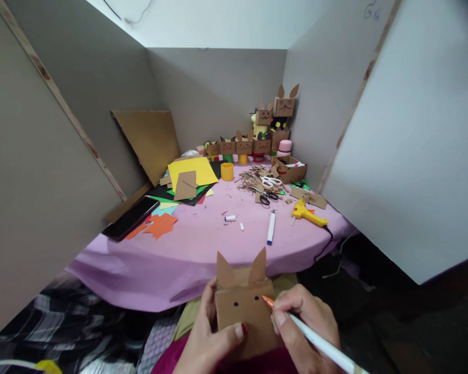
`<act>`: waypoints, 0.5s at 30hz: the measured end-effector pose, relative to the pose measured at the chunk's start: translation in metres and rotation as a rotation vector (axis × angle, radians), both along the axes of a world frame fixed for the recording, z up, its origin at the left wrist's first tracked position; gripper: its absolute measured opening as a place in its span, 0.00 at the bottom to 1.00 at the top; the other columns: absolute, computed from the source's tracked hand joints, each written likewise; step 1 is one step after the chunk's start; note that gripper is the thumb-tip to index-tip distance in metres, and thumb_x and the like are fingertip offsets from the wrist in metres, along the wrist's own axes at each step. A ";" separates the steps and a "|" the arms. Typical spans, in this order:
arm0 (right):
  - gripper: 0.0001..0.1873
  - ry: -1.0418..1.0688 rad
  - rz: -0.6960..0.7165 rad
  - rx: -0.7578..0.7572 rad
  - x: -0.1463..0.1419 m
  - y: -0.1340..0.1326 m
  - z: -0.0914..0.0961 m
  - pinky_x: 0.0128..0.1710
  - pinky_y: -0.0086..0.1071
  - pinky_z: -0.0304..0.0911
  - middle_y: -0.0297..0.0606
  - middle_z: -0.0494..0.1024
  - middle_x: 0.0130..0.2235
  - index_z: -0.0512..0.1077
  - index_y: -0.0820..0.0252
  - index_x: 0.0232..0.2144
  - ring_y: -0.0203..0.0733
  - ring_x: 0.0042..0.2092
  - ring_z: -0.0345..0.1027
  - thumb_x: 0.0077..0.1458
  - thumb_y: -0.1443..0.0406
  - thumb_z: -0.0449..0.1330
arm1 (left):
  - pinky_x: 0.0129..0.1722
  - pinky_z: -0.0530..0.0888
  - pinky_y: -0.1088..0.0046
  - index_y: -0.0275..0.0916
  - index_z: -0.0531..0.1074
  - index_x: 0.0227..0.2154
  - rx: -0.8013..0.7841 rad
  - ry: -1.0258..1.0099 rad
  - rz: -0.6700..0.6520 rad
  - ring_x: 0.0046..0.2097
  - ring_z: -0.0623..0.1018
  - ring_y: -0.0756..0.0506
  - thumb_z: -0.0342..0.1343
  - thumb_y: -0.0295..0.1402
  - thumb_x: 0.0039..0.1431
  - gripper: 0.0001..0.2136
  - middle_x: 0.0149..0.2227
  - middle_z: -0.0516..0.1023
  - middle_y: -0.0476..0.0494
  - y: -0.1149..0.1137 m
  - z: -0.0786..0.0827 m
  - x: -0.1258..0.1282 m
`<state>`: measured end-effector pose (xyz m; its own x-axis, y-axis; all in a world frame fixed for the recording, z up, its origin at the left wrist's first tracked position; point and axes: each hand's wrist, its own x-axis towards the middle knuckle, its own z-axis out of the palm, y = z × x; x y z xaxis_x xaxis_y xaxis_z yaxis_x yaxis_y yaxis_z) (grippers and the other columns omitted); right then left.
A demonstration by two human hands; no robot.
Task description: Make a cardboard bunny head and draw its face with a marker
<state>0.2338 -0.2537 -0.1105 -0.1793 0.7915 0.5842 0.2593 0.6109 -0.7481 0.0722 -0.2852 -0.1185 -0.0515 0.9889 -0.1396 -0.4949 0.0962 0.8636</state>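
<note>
Right hand grips marker, tip just beside dot on cardboard box clasped in left hand

Holds a brown cardboard box before the table, two pointed ears upward, two dark dots on its front. Slants a white marker, orange tip just beside the right dot.

Eared box before table; on table, tablet left, glue gun right, marker between.
</note>
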 end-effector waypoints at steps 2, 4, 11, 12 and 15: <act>0.05 0.004 -0.003 0.015 0.000 0.001 0.001 0.20 0.25 0.55 0.30 0.68 0.19 0.65 0.58 0.24 0.34 0.22 0.64 0.50 0.69 0.52 | 0.48 0.68 0.51 0.44 0.49 0.57 0.002 0.009 -0.003 0.51 0.73 0.30 0.67 0.38 0.38 0.44 0.47 0.75 0.34 0.000 0.000 0.000; 0.06 0.011 0.005 0.033 -0.001 0.001 0.002 0.19 0.25 0.55 0.30 0.67 0.19 0.66 0.58 0.24 0.33 0.21 0.63 0.50 0.69 0.52 | 0.47 0.69 0.52 0.44 0.49 0.57 -0.006 0.013 -0.011 0.51 0.73 0.30 0.68 0.38 0.39 0.44 0.47 0.75 0.34 0.000 0.001 0.000; 0.06 0.000 0.000 0.036 -0.002 0.001 0.004 0.19 0.25 0.54 0.30 0.67 0.19 0.65 0.58 0.24 0.34 0.21 0.62 0.51 0.68 0.52 | 0.43 0.71 0.54 0.44 0.49 0.58 -0.028 0.017 -0.010 0.49 0.74 0.30 0.68 0.40 0.38 0.45 0.46 0.75 0.34 -0.001 0.002 0.001; 0.05 -0.001 0.004 0.031 -0.002 0.001 0.004 0.19 0.25 0.54 0.30 0.67 0.18 0.65 0.58 0.24 0.34 0.21 0.62 0.51 0.68 0.52 | 0.43 0.71 0.55 0.44 0.49 0.57 -0.024 0.014 -0.011 0.49 0.74 0.30 0.68 0.39 0.38 0.45 0.46 0.75 0.34 -0.001 0.002 0.001; 0.05 -0.003 0.028 0.025 -0.002 0.001 0.005 0.20 0.25 0.54 0.29 0.67 0.18 0.65 0.57 0.25 0.33 0.20 0.62 0.50 0.69 0.52 | 0.44 0.71 0.54 0.44 0.50 0.57 -0.020 -0.004 -0.008 0.50 0.74 0.30 0.69 0.38 0.37 0.45 0.47 0.75 0.35 -0.001 0.003 0.002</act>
